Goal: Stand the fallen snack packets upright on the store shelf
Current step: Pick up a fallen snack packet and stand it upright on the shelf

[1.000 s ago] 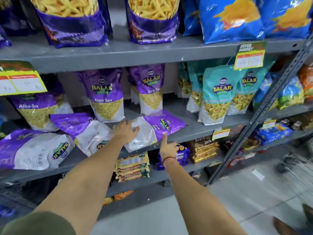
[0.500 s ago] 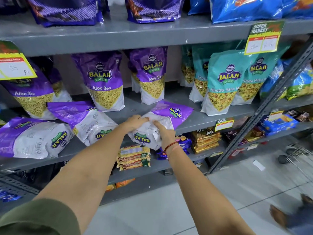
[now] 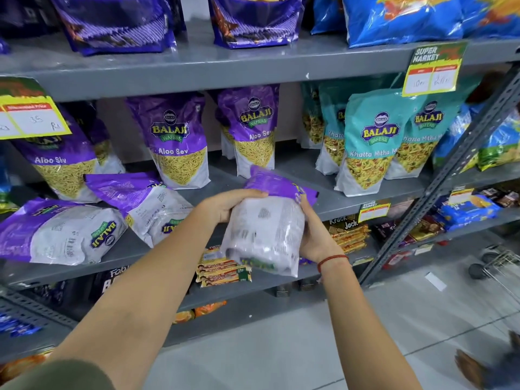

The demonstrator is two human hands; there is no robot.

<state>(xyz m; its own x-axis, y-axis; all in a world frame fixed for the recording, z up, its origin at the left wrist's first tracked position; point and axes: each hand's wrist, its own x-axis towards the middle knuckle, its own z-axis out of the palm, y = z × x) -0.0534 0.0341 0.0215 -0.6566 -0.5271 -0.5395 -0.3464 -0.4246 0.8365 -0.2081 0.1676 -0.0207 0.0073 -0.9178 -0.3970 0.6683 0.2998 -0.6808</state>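
Purple packet (image 3: pixel 264 229) held clear of the shelf (image 3: pixel 351 204) front edge, gripped by both hands: left hand (image 3: pixel 225 206) clasping its upper side, right hand (image 3: pixel 315 237) its right side. Two purple packets (image 3: pixel 64 235) lie fallen leftward; three stand upright behind.

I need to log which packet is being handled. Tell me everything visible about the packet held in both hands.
The held packet is a glossy plastic pouch, purple at its top end and white below, its printed back facing the camera, blurred. It is lifted off the shelf edge, tilted, purple end pointing back towards the shelf. The left hand grips its upper left side, the right hand its right side. It looks full and sealed.
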